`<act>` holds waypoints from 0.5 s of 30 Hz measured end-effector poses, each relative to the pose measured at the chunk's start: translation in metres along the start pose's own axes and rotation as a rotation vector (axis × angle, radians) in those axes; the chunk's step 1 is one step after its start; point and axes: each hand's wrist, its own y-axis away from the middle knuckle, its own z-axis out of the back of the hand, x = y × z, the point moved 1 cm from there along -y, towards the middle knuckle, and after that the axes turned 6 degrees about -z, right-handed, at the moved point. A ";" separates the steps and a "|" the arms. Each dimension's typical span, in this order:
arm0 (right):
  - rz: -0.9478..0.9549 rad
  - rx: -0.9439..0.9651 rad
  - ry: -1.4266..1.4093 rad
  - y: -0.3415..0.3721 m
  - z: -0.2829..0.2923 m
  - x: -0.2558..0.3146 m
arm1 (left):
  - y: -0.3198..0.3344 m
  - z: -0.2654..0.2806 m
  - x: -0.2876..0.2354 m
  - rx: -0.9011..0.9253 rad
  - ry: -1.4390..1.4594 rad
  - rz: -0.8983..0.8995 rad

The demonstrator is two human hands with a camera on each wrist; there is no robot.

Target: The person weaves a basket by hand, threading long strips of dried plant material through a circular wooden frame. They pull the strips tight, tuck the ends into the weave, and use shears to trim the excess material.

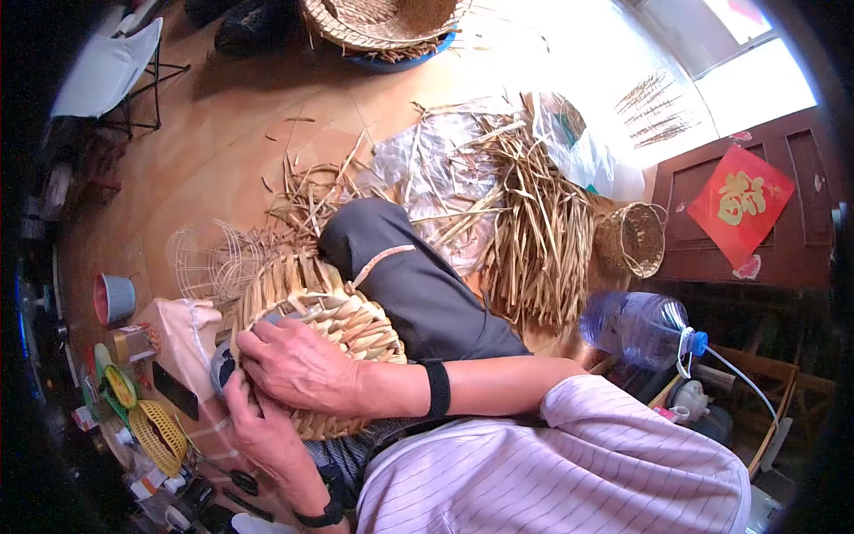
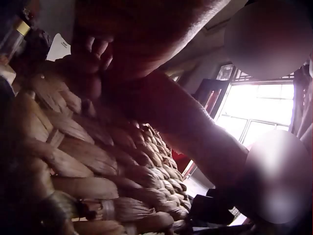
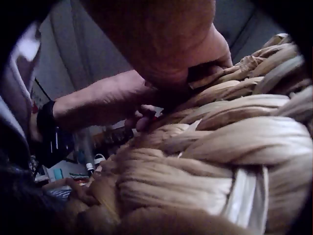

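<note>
A thick, braided straw basket lies tilted on the person's lap, with loose straw ends fanning out along its far side. The right hand lies over the basket's left edge, its fingers bent round the weave there. Just below it, the left hand grips the same edge from the near side, fingertips close to the other hand. Plump woven strands fill the right wrist view, where the right fingers pinch at the rim. In the left wrist view the left hand is dark, its fingers partly hidden.
Dry straw lies heaped on the floor beyond the knee. A small basket and a water jug stand at the right. On the left are a phone, a yellow plastic basket and scissors.
</note>
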 end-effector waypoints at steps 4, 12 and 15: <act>0.002 -0.016 -0.031 0.001 -0.004 -0.001 | -0.002 0.003 -0.002 0.020 -0.066 -0.008; -0.007 -0.020 -0.098 0.001 -0.005 -0.004 | -0.006 0.003 -0.038 0.036 -0.166 0.073; 0.005 -0.014 -0.116 0.001 -0.005 -0.007 | -0.005 -0.010 -0.014 -0.101 0.267 0.101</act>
